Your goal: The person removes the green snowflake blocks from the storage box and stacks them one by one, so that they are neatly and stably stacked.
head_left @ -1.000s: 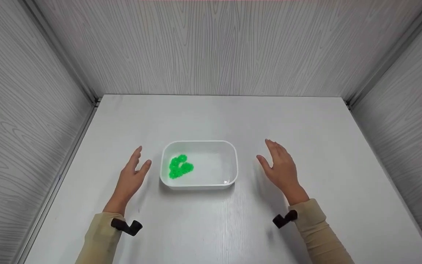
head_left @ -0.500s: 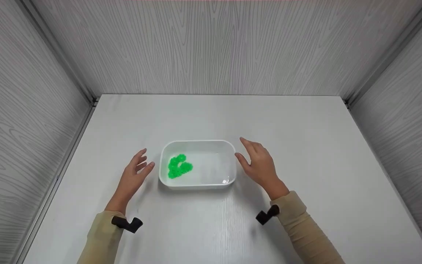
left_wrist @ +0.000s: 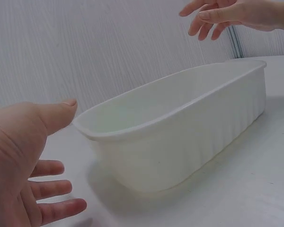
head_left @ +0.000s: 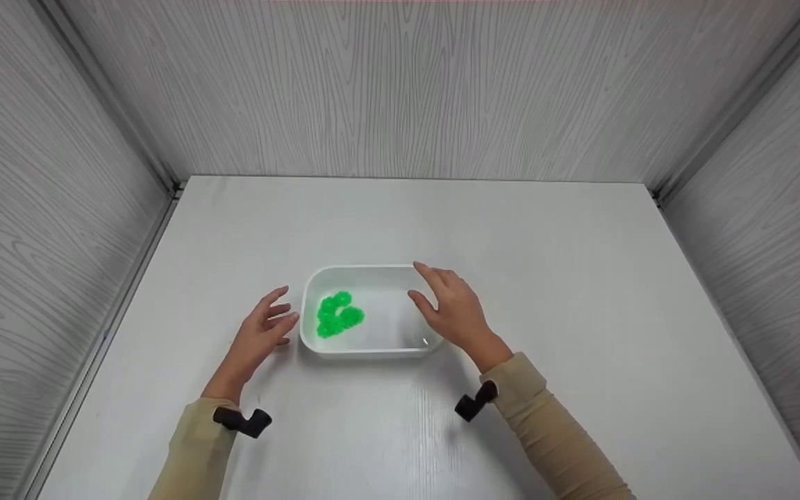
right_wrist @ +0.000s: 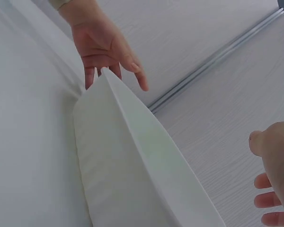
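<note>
The right hand (head_left: 454, 309) moved toward the left edge of the table (head_left: 553, 229), empty like the left hand (head_left: 257, 336); dipping could jolt the tub (head_left: 365, 355).

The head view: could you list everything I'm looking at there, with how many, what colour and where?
Rounded rectangular tub: 1, white, on the table
Bumpy pieces: a cluster, too merged to count, bright green, in the tub's left part
Table: 1, white, under the tub
Wood-grain panels: 3, grey, behind the table and at both sides
Corner strips: 2, grey, where the panels meet
Wrist cameras: 2, black, one at each cuff
Sleeves: 2, tan, one on each forearm
Left hand: 1, bare, beside the tub's left end
Right hand: 1, bare, above the tub's right end
</note>
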Demonstrator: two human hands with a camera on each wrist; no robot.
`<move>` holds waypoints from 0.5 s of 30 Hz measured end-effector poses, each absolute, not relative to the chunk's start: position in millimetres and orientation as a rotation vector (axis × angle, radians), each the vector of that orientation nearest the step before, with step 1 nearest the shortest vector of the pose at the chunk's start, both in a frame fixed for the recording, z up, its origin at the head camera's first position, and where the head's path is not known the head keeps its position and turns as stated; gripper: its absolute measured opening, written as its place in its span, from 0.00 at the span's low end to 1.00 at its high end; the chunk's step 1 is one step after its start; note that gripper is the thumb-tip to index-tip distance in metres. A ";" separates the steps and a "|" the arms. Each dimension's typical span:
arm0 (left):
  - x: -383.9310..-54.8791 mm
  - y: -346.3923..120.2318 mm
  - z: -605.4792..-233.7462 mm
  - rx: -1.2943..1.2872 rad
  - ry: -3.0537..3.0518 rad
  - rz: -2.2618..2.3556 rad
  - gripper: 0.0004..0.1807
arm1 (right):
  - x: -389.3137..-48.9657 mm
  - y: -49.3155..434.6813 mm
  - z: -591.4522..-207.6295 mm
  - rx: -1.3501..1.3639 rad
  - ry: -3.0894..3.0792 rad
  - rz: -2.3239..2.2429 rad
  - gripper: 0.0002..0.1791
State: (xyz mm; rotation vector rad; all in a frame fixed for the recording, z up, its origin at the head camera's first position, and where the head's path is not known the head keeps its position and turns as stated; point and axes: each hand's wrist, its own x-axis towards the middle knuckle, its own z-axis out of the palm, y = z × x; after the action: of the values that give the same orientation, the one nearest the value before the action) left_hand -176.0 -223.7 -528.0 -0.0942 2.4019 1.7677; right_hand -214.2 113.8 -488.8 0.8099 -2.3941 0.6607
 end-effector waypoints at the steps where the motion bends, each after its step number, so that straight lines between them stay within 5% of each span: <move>1: -176.1 -223.5 -528.7 -0.092 2.382 1.780 0.36 | -215.0 111.1 -489.9 0.819 -2.395 0.670 0.25; 15: -179.6 -222.3 -549.9 -0.050 2.149 2.031 0.34 | -219.6 72.6 -500.7 0.935 -2.479 0.853 0.24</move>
State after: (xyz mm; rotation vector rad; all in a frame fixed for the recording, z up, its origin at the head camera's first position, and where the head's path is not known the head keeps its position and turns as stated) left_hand -179.6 -222.3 -549.9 -0.0496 2.1486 2.0308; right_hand -219.6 72.6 -500.7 0.9349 -2.4791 0.8532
